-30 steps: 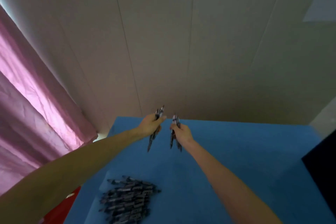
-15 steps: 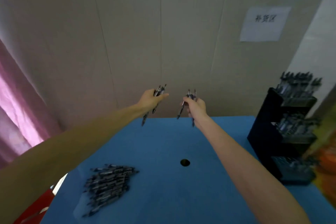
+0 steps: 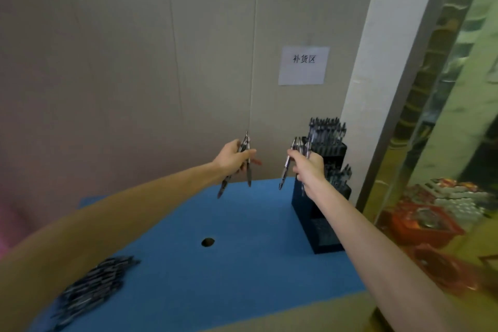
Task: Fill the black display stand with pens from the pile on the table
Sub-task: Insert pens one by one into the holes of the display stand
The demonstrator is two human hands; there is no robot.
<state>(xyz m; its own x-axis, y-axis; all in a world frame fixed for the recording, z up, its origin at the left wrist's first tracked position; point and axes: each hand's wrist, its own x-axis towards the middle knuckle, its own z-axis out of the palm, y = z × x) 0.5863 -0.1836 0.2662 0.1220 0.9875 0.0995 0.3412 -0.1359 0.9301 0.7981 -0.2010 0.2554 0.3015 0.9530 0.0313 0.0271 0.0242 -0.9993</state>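
Both-handed, pens held above the blue table [image 3: 242, 264].
Left hand [image 3: 231, 156] and right hand [image 3: 307, 167] each pinch perhaps two or three slim dark pens [image 3: 248, 162]; tiered black display stand [image 3: 304, 210] at three o'clock, loose pen pile [image 3: 91, 288] at eight.

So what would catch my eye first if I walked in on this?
Two outstretched arms, the left hand and right hand each gripping a few pens above the blue table. At the table's right edge stands the black stand, its upper tiers already holding pens, and the pile lies near left.
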